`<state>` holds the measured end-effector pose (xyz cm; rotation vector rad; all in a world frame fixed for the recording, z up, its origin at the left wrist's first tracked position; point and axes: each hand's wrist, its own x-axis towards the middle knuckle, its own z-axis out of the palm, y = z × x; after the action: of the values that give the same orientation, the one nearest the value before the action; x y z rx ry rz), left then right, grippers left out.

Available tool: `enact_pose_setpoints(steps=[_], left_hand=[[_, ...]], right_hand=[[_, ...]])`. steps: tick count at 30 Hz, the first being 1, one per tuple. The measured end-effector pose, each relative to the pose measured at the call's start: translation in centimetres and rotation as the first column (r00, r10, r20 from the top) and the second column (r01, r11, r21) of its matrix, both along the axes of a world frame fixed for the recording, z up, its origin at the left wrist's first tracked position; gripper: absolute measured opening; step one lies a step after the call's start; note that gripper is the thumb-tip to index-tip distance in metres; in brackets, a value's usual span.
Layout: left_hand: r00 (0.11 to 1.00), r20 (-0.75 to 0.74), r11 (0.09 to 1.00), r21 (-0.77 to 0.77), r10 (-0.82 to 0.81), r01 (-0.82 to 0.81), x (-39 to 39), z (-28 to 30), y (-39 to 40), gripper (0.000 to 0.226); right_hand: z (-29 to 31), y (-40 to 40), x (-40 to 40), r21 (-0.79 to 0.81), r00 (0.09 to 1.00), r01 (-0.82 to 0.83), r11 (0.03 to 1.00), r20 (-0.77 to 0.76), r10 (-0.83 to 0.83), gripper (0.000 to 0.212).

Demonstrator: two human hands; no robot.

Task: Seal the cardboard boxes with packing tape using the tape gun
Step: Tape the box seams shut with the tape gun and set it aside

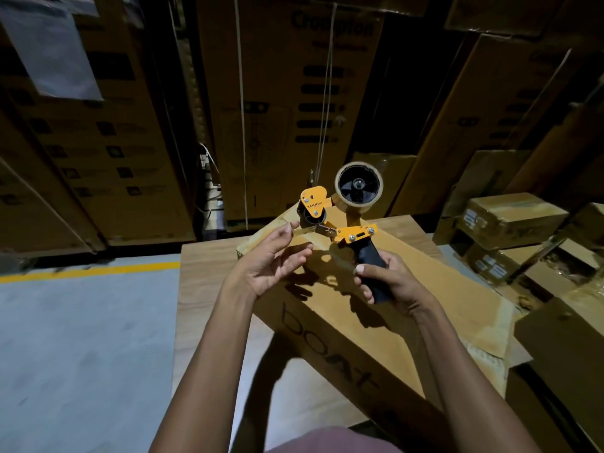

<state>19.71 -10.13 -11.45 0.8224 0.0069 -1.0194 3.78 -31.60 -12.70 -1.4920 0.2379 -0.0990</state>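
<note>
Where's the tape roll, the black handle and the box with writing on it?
tape roll [359, 188]: head view, on its dark hub.
handle [376, 264]: head view, on the grip's middle.
box [330, 341]: head view, on its lettered side.

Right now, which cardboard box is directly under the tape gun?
The long box with "boAt" handwritten on its side, lying on the table; the smaller labelled boxes sit off right.

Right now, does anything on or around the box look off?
Yes: the cardboard box lies skewed on the table, a corner overhanging the edge. Its top shows no tape. The tape gun looks intact.
</note>
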Motion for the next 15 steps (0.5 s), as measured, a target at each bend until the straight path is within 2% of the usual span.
enact_pose_setpoints(steps=[6, 11, 13, 15], left_hand=[[0.992, 0.028, 0.992, -0.041, 0.121, -0.120, 1.4, -0.3, 0.3, 0.027], [0.992, -0.061, 0.982, -0.145, 0.114, -0.121, 2.8, -1.8, 0.0, 0.033], [0.996, -0.022, 0.994, -0.065, 0.086, -0.087, 3.5, -1.9, -0.3, 0.045], [0.994, 0.064, 0.990, 0.102, 0.088, -0.094, 4.1, -1.4, -0.7, 0.041]], right_hand=[[-0.3, -0.4, 1.9, -0.010, 0.997, -0.073, 0.997, -0.006, 0.073, 0.029], [-1.0, -0.5, 2.9, -0.008, 0.998, -0.066, 0.998, 0.002, 0.066, 0.038], [-1.2, -0.6, 3.0, -0.022, 0.999, -0.038, 0.999, 0.010, 0.038, 0.033], [-1.4, -0.7, 3.1, -0.044, 1.000, 0.004, 0.999, 0.005, -0.004, 0.023]])
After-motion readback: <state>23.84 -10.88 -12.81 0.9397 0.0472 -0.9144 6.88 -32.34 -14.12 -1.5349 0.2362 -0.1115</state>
